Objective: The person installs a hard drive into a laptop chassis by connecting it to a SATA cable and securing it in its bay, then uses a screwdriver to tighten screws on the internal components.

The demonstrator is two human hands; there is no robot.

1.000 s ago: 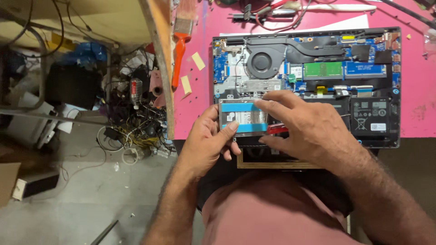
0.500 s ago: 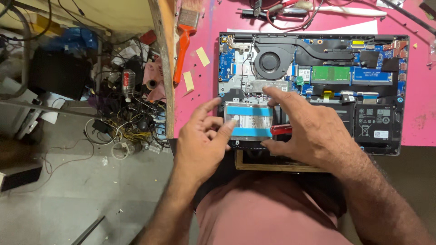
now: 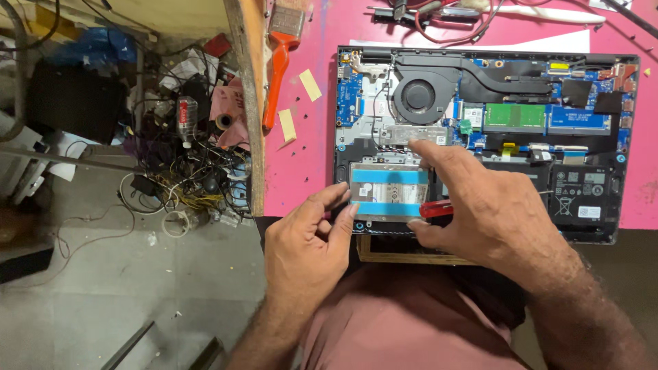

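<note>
An open laptop lies base-up on a pink table, its fan and green memory sticks exposed. A silver drive with two blue stripes sits in the lower-left bay. My left hand touches the drive's lower-left corner with thumb and fingertips and grips nothing. My right hand rests over the drive's right side, fingers reaching the top edge, with a red-handled tool tucked under the palm.
An orange-handled brush and two yellow tape strips lie on the table left of the laptop. Tools and red wires lie behind it. Below the table's wooden left edge, tangled cables and scrap cover the floor.
The drive has settled flat into the bay. My left hand slid off its top to the lower-left corner, and my right hand shifted right along it.
</note>
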